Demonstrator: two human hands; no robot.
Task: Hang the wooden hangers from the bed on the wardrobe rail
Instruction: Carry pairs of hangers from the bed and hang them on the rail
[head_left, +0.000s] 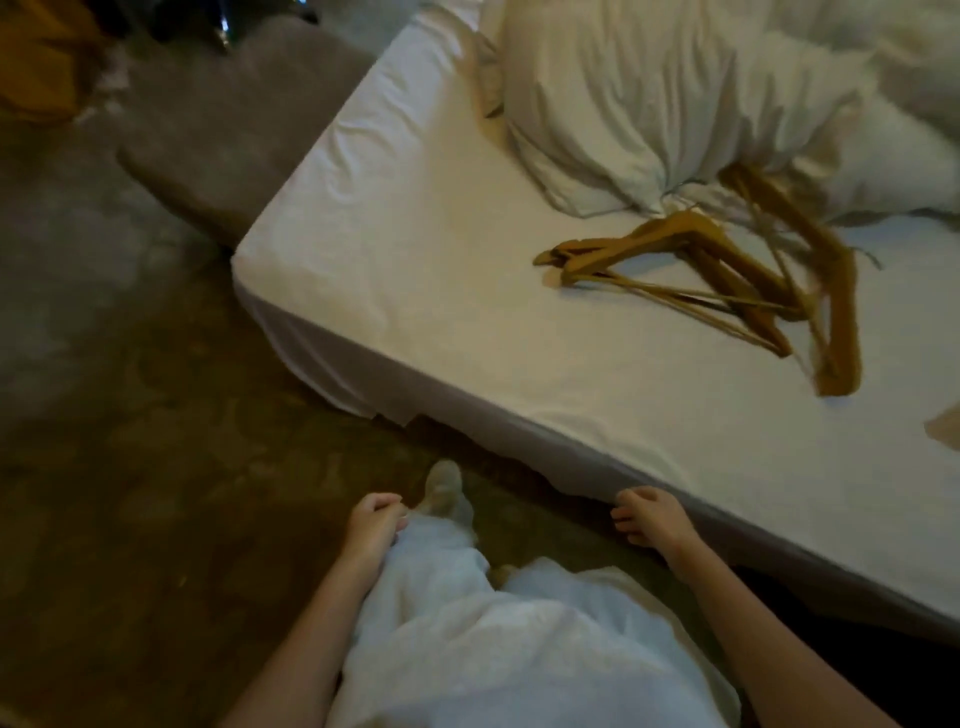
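Observation:
Several wooden hangers (727, 283) lie in a loose pile on the white sheet of the bed (415, 249), at the right, just below a rumpled pillow (623, 104). My left hand (371, 530) hangs low by my leg, its fingers loosely curled and holding nothing. My right hand (652, 519) is low too, beside the bed's near edge, fingers apart and empty. Both hands are well short of the hangers. No wardrobe rail is in view.
A grey padded bench (223, 130) stands against the bed's foot at the upper left. Patterned carpet (130, 441) covers the floor at the left. My foot (441, 488) is stepping alongside the bed. A white duvet (883, 62) is bunched at the top right.

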